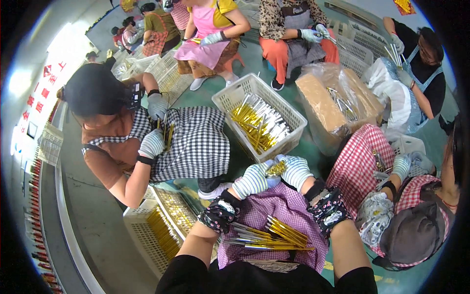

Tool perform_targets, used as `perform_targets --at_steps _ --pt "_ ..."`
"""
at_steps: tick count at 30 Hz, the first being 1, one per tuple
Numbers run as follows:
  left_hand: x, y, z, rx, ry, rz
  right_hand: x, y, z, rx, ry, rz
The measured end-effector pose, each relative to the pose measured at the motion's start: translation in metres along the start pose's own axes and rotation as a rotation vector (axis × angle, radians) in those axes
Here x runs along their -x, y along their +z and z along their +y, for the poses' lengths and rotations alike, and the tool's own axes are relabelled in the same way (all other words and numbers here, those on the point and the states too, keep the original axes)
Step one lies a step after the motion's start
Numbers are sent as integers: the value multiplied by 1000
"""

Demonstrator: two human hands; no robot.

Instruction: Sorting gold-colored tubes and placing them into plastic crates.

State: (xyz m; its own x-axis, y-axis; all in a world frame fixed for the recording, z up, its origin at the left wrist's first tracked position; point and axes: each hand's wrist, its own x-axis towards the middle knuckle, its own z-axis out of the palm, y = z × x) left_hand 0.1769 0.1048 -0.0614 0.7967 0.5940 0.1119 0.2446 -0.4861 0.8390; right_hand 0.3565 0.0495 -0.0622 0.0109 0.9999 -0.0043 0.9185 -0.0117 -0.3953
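Out in front of my lap, my left hand (255, 180) and my right hand (294, 171), both in striped knit gloves, close together round a small bundle of gold-ended rods (276, 169). The bundle points end-on, so its length is mostly hidden by the gloves. Across the purple checked apron (289, 198) on my lap lie several slim gold-and-silver rods (274, 237), fanned out below my wrists. Just beyond my hands stands a white slatted crate (290, 139) holding a heap of similar gold and silver rods (262, 120).
A second crate (139, 225) with gold rods sits at my lower left. A plastic-lined cardboard box (313, 100) stands beyond my right hand. Close on my left a person in a black-and-white checked apron (196, 142) handles rods; a person in a dark hat (411, 230) sits on my right.
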Motion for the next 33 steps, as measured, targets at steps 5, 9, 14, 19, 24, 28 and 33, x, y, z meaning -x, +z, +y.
perform_targets --at_steps 5,9,14,19,24,28,33 --pt "-6 -9 4 -127 48 -44 -6 -8 -3 30 5 -37" --pt "-3 -7 6 -70 -55 -11 -8 -10 -4 0 -4 -39" --pt "-2 1 -9 -112 20 55 -4 -4 -1 3 9 -35" --pt "-4 8 -11 -122 -74 -38 4 7 12 -64 -25 57" --pt "3 -6 9 -319 -53 23 -9 9 1 -36 -71 34" --pt "-4 2 5 -177 53 112 -3 8 7 -14 -34 71" --pt "-3 2 4 -176 58 107 -1 2 2 -19 -11 41"
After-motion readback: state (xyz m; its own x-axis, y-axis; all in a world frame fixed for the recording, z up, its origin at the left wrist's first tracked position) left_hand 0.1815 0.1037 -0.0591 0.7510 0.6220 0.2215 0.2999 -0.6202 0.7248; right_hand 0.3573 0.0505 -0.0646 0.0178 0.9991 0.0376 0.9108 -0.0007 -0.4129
